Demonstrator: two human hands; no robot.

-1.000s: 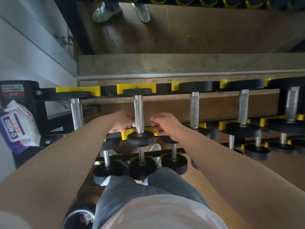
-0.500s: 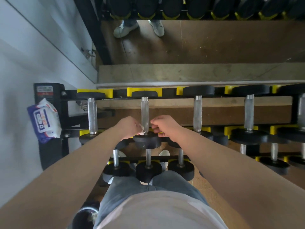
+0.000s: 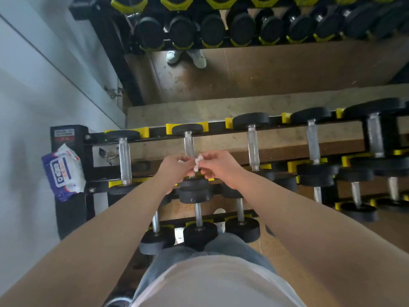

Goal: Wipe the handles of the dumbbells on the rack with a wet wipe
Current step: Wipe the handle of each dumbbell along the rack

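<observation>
black-and-yellow rack [image 3: 218, 127], crumpled white wet wipe [image 3: 197, 162] pinched in right hand [image 3: 221, 168]

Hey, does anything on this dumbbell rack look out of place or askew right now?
Only the pack of wipes: it sits tilted at the left end of the rack, not flat. The top-row dumbbells lie straight. The left hand and right hand pinch a crumpled wet wipe by the second handle.
</observation>
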